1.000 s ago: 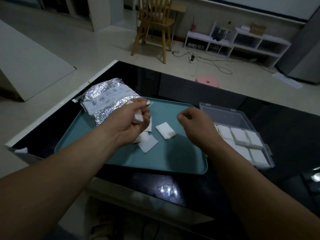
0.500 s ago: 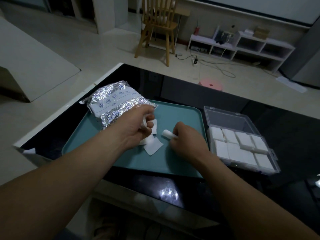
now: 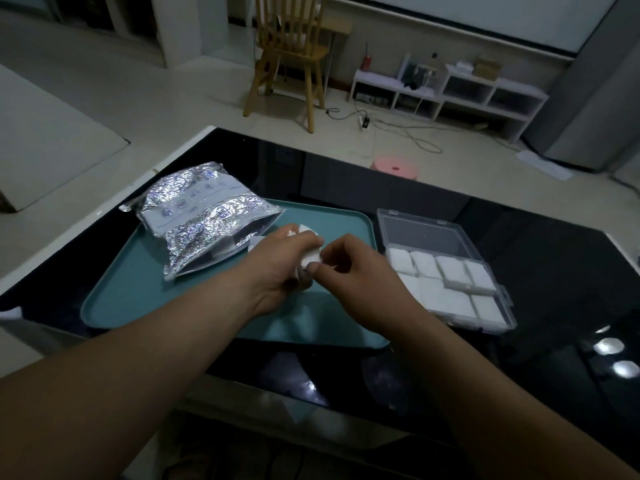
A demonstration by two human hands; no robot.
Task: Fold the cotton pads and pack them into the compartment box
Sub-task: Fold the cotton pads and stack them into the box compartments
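With the left grip [image 3: 278,263] holding the cotton pad [image 3: 312,260] and the right grip [image 3: 358,268] pinching its edge, corners should meet squarely so it fits the compartment box [image 3: 420,233].

we have the foil bag [image 3: 204,223] on the tray's [image 3: 131,299] far left; the compartment box [image 3: 420,232] sits just right of the tray, cotton pads [image 3: 450,271] in its compartments

white cotton pad [image 3: 312,260] pinched, compartment box [image 3: 424,233] open
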